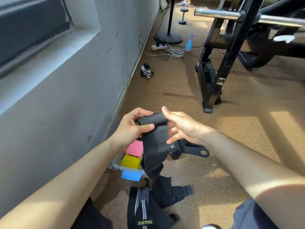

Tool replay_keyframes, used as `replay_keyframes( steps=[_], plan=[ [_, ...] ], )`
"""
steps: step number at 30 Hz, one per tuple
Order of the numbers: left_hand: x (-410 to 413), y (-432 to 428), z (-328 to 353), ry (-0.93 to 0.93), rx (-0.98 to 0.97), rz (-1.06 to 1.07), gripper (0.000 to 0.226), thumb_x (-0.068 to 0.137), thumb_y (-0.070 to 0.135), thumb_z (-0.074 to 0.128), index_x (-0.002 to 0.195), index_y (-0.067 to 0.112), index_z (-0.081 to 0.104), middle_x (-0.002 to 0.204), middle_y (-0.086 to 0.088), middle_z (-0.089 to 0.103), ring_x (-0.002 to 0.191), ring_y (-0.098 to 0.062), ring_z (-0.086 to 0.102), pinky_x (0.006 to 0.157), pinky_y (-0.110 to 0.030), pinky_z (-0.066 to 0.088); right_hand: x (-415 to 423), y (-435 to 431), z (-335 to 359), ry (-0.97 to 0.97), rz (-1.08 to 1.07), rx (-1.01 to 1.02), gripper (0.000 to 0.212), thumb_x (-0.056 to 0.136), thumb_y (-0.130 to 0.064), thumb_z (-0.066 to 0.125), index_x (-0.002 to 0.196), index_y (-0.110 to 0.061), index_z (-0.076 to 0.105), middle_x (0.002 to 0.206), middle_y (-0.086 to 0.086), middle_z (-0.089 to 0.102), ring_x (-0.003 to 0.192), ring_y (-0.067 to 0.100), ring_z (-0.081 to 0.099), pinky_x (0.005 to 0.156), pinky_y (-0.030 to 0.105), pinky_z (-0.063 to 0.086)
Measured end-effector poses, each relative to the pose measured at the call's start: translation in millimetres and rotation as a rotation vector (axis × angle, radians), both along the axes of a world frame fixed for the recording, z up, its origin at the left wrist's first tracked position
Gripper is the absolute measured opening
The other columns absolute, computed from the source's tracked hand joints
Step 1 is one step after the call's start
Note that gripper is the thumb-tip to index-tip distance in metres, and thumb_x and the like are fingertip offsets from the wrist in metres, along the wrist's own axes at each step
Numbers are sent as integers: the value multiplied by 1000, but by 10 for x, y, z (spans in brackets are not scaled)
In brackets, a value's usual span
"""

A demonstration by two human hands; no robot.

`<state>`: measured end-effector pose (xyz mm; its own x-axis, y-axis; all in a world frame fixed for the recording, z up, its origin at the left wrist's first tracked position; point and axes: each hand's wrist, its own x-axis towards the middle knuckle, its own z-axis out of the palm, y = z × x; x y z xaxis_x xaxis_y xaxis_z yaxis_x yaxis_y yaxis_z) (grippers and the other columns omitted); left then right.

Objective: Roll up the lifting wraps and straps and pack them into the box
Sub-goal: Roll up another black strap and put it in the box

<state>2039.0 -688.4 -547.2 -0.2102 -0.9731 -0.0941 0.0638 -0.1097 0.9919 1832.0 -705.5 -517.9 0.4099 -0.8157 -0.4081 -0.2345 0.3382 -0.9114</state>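
Black woven wrap (155, 129) is being held up in the air just above and to the right of the clear plastic box (115, 164). Its top end is sitting rolled into a short cylinder. The loose tail is hanging down past the box's right side and trailing onto the cork-coloured floor (206, 162).

Left hand (132, 128) is gripping the rolled end. Its fingers are curling over the far side and its thumb is pressing on the front of the fabric. Right hand (181, 128) is staying loose at the roll's other end, grasping nothing. Its fingers are spreading beside the wrap's edge and its thumb is pointing up against the roll.

The box is standing on the floor against the grey wall (66, 113).
- A pink roll (134, 148) and a yellow roll (130, 161) are lying inside it.
- A blue roll (131, 175) is sitting at its near rim. Whether it is inside cannot be told.

To the right of the box a black strap marked K (175, 150) is lying on the floor. On the near side of the box another black wrap lettered XUEYING (143, 212) is lying in a loose heap.

Far beyond the box:
- a black rack (219, 71) is standing on the floor
- a blue spray bottle (189, 42) is standing beside a white power strip (157, 47)
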Motion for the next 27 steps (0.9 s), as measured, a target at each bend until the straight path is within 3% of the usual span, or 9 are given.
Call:
replay_keyframes(
  steps=[2, 4, 9, 13, 16, 19, 22, 23, 27],
  plan=[
    [15, -6, -13, 23, -12, -15, 33, 82, -2, 78, 107, 17, 68, 101, -4, 70, 89, -24, 69, 77, -43, 55, 18, 7, -23, 14, 3, -43, 48, 101, -57, 47, 119, -18, 69, 97, 5, 78, 82, 20, 76, 63, 37, 60],
    [21, -11, -22, 4, -18, -28, 36, 76, 5, 79, 106, 22, 68, 104, -4, 70, 91, -25, 68, 78, -46, 55, 21, 9, -42, 16, 11, -86, 41, 103, -48, 50, 117, -15, 69, 95, 4, 78, 78, 16, 74, 62, 35, 61],
    [19, -24, 29, -116, 133, -25, 50, 73, 31, 74, 121, 27, 64, 101, -4, 66, 78, -15, 64, 57, -30, 52, -3, -32, -88, -8, -15, -152, 28, 101, -35, 61, 115, -13, 70, 106, 7, 75, 88, 18, 71, 52, 25, 53],
    [32, -26, 38, -101, 276, -105, 57, 85, 60, 64, 124, 18, 64, 100, -9, 71, 79, -25, 66, 59, -31, 55, -14, -41, -93, -36, -120, -193, 18, 97, -22, 68, 115, -26, 69, 97, -2, 72, 83, 5, 65, 52, 24, 54],
    [33, -21, 43, -85, 233, -100, 43, 98, 57, 57, 114, 19, 68, 91, -7, 70, 75, -23, 67, 64, -32, 57, -41, -57, -107, -37, -104, -242, 28, 96, -14, 69, 123, -22, 69, 95, -3, 74, 79, 2, 65, 52, 22, 52],
    [31, -16, 37, -119, 178, -62, 37, 98, 55, 59, 108, 21, 70, 96, -10, 61, 75, -23, 59, 60, -27, 55, -39, -54, -123, -14, -55, -299, 32, 94, -11, 72, 121, -27, 72, 94, 15, 69, 85, 13, 57, 55, 23, 54],
    [18, -18, 25, -147, 131, -1, 27, 99, 41, 64, 109, 18, 72, 89, -10, 52, 62, -11, 50, 53, -22, 51, -49, -58, -134, -20, -39, -292, 37, 93, -2, 69, 127, -19, 69, 77, -18, 70, 73, -2, 60, 57, 23, 56],
    [18, -21, 24, -143, 122, 8, 24, 98, 37, 66, 110, 17, 72, 87, -9, 52, 60, -9, 48, 53, -22, 49, -55, -56, -135, -23, -32, -289, 40, 93, 0, 69, 128, -18, 68, 77, -20, 71, 72, -3, 62, 57, 24, 57],
    [37, -28, 15, -98, 107, 5, 21, 96, 24, 71, 115, 13, 70, 81, -3, 58, 57, -9, 48, 52, -21, 43, -51, -59, -103, -61, -22, -230, 52, 89, 4, 71, 133, -24, 65, 107, -7, 77, 88, 9, 72, 56, 26, 59]
  ],
)
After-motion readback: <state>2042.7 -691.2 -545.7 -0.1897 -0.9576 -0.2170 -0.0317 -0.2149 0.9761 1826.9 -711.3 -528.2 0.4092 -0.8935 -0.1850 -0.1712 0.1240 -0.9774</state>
